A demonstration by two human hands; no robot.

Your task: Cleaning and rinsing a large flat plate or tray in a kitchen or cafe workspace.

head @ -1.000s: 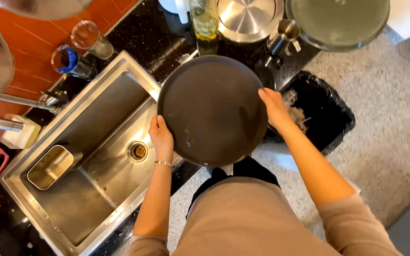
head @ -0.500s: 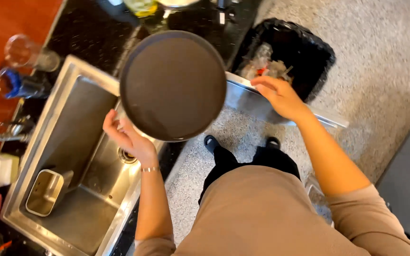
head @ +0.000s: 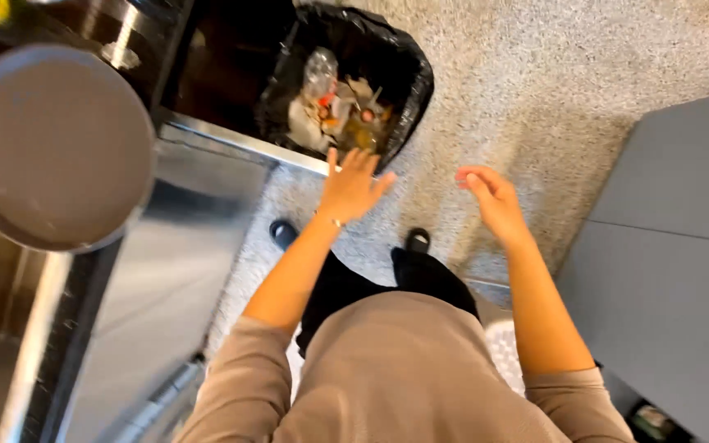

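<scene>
Left hand (head: 350, 187): fingers spread, empty, by bin (head: 408, 90), upper centre. Right hand (head: 494, 201): loosely curled, empty. Pan (head: 55, 148): upper left, unheld.

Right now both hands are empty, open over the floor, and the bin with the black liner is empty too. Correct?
Not quite. The head view shows the left hand and right hand empty and open, but the bin holds rubbish: plastic and food scraps.

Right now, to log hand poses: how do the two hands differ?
The left hand has its fingers spread flat, by the bin's rim; the right hand has them curled, over bare floor. The left wrist wears a thin bracelet; the right is bare. Both are empty.
</scene>
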